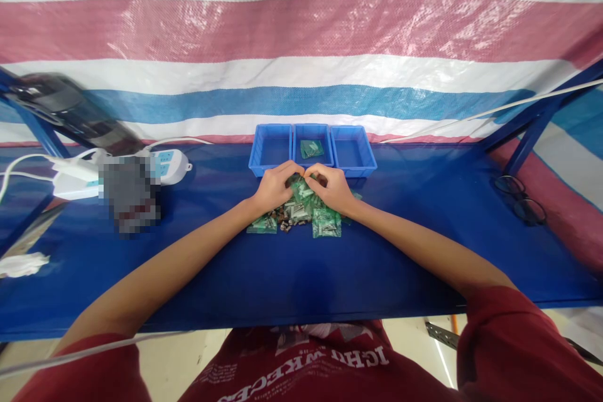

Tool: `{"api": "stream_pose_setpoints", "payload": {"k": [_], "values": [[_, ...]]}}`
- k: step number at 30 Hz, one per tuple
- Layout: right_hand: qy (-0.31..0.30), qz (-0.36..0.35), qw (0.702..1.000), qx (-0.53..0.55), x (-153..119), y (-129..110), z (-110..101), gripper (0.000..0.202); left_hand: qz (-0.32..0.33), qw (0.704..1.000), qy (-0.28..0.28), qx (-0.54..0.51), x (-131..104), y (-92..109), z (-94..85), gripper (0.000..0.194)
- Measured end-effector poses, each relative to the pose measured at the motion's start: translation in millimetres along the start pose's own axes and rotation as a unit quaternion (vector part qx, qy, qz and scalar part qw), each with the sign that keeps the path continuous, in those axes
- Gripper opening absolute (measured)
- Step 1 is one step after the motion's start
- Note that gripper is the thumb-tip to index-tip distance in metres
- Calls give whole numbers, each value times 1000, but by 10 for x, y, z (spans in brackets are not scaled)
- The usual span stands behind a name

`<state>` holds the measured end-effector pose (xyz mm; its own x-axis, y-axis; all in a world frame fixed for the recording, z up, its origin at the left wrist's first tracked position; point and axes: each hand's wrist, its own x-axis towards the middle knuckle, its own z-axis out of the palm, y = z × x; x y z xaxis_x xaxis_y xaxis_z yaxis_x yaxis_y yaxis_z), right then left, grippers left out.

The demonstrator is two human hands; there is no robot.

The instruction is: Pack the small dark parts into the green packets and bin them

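Observation:
My left hand (274, 187) and my right hand (331, 188) meet over a pile, thumbs and forefingers pinched close together. Between them hangs a small green-tinted plastic bag (298, 187), which both hands seem to grip at its top edge. The pile below has more green bags with small metal parts inside, one at the front right (326, 223) and one at the front left (262, 225). Loose brown and silvery metal pieces (285, 225) lie among them. My palms and fingers cover part of the pile.
Behind the hands stand three blue bins: left (271, 146), middle (311, 134) and right (352, 146). A green bag (311, 149) lies in the middle one. A white power strip (172, 166), a blurred-out dark object (130, 191) and glasses (521, 198) also rest on the blue table (264, 276).

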<state>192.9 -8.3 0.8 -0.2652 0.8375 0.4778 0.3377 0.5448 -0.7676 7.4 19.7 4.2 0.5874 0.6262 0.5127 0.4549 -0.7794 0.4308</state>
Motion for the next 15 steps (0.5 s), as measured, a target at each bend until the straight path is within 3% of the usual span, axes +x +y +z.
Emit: {"api": "stream_pose_setpoints", "payload": {"k": [15], "values": [[-2, 6, 1000, 6, 8, -36, -4, 11, 1, 1000, -5, 9, -15, -30, -4, 43]]}}
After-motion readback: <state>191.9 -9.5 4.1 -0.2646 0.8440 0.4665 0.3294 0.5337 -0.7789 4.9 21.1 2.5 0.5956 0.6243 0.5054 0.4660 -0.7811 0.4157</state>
